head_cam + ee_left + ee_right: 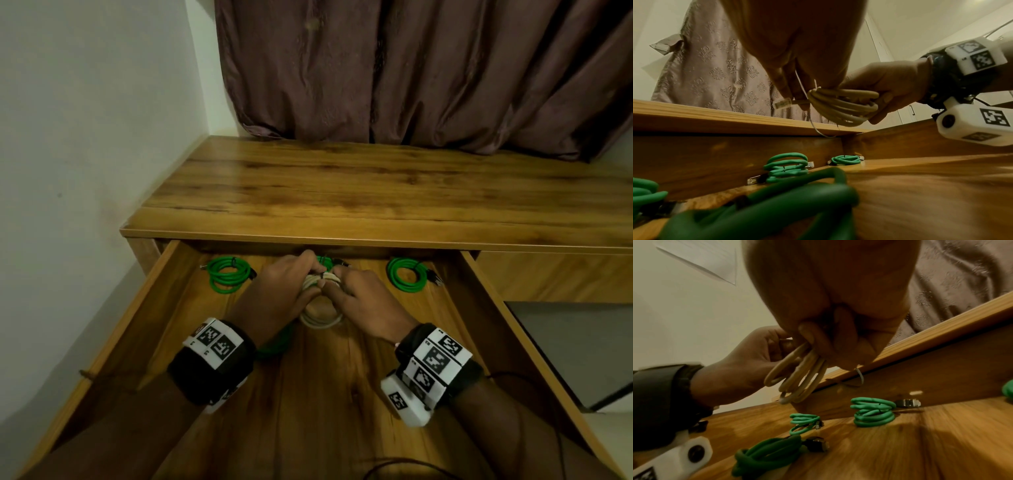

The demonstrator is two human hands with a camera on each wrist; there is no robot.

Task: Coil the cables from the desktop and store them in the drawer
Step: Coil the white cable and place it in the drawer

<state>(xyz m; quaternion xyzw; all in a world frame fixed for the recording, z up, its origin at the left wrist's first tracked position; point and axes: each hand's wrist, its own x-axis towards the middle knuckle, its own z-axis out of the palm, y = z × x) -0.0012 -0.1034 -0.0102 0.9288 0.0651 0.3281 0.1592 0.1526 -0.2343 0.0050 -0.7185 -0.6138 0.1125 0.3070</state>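
Observation:
A coiled white cable (320,317) hangs above the open wooden drawer (387,394), held by both hands. My left hand (301,270) pinches the top of the coil, where a clear plug (783,104) sticks out. My right hand (337,284) grips the bundle's right side, fingers curled round the strands (842,107). A thin tie (860,378) dangles from the coil (801,374). Several green coiled cables lie in the drawer: one at the back left (226,274), one at the back right (407,274), one behind my hands (325,262), one under my left wrist (274,346).
The wooden desktop (376,185) lies beyond the drawer, with a brown curtain (428,68) behind it and a white wall (85,137) to the left. The drawer's side walls (144,308) flank my arms. Bare drawer floor shows in front of my wrists.

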